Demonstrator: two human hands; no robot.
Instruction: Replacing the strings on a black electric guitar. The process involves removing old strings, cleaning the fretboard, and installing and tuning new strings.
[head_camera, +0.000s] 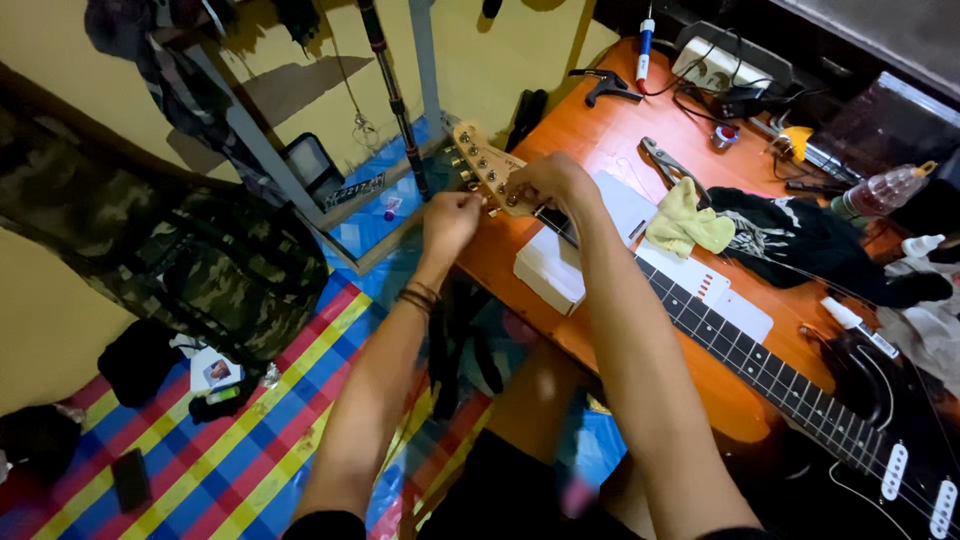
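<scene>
Both hands work at the guitar headstock (487, 165), which overhangs the edge of the orange counter (600, 150): my right hand (545, 185) is clamped on the headstock near its tuning pegs, my left hand (450, 218) pinches shut at a peg beside it. The neck (740, 350) lies across a white box (560, 265). I judge small, steady turns best, headstock held still.
</scene>
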